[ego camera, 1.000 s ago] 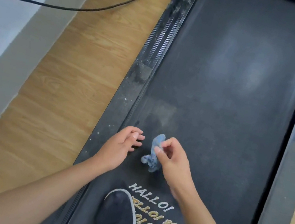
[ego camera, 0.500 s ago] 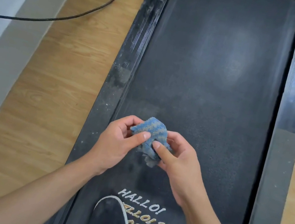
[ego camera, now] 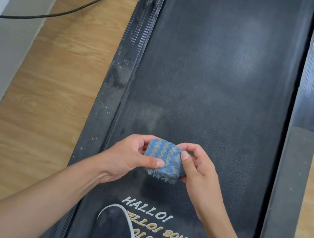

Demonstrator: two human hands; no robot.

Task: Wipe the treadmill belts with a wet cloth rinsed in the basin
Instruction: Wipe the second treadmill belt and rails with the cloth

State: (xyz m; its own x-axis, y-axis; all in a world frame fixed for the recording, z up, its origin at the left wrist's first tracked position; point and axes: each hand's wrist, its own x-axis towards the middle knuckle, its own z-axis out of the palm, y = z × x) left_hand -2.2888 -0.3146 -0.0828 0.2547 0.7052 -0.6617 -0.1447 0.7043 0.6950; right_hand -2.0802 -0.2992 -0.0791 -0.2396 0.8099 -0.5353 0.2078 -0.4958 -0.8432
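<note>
From the head camera, the small folded cloth of blue terry with tan wavy stripes sits between both hands above the black, grainy rubber treadmill belt, apart from its surface as far as the shadow suggests; the left hand pinches its near-left edge with thumb on top and fingers curled beneath; the right hand grips the right edge likewise. The cloth looks light, soft and limp, probably damp, with a frayed lower hem; it should be held as a flat pad by its folded edges, lest it unravel. The ribbed black side rail is dusty; a dark shoe rests on the belt; a black cable crosses the wood-grain floor.
</note>
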